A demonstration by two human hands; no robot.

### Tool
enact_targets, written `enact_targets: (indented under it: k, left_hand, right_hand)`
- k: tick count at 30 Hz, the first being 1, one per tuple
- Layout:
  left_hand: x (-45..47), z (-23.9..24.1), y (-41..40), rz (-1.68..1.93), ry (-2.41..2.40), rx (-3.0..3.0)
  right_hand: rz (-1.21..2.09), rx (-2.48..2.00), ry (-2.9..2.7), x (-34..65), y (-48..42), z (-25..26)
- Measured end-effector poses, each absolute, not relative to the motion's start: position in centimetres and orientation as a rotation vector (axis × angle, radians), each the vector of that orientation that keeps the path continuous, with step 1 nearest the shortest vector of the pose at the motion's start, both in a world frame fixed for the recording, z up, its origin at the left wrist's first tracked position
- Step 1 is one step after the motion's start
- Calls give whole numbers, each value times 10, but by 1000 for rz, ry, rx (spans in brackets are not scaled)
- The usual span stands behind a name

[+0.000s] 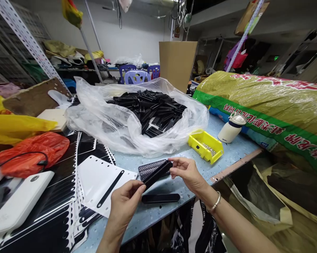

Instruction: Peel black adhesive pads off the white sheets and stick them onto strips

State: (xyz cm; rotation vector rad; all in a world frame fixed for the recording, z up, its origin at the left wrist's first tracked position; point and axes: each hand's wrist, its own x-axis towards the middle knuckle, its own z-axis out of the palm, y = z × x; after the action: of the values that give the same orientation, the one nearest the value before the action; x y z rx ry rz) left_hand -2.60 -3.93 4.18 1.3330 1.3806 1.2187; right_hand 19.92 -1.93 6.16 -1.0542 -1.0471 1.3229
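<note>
My left hand (125, 203) and my right hand (187, 172) pinch the two ends of a flat black plastic piece (158, 173) held tilted above the table. Under it lies a black perforated part (151, 167). Another black strip (160, 198) lies flat on the light blue table (137, 161) just below my hands. Behind them a clear plastic bag (116, 119) holds a heap of several black plastic parts (153, 109). A yellow bin (205, 144) with small metal pieces stands to the right of the bag.
White and black punched sheets (103, 182) are stacked at the left, beside a white device (18, 202) and a red bag (34, 151). A white bottle (230, 128) and a large yellow-green sack (266, 105) sit at the right. A cardboard box (177, 63) stands behind.
</note>
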Motion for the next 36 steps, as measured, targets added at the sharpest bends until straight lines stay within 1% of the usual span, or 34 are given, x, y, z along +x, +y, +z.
enact_targets:
  k: [2, 4, 10, 14, 18, 21, 28, 32, 36]
  left_hand:
    - [-19, 50, -43, 1291, 1349, 1206]
    - [-8, 51, -49, 1341, 1340, 1101]
    - [7, 41, -66, 1253, 1271, 1059]
    - [-9, 57, -51, 1385, 1211, 944]
    - [-16, 76, -39, 1298, 938, 883]
    - [-11, 79, -39, 1225, 862, 910]
    - [-1, 79, -51, 1210, 888, 847]
    - [4, 77, -56, 1295, 923, 829]
    - [9, 71, -56, 1343, 973, 847]
  right_hand:
    - [1171, -1113, -1099, 187, -15, 69]
    - [1130, -1166, -1111, 172, -12, 73]
    - [1266, -1127, -1046, 142, -13, 72]
    - [1481, -1110, -1064, 150, -26, 74]
    - [1571, -1024, -1080, 156, -40, 77]
    - [1610, -979, -1116, 154, -46, 76]
    - [1501, -984, -1325, 145, -52, 68]
    - [1387, -1048, -1474, 143, -56, 71]
    - [1349, -1079, -1548, 141, -59, 77]
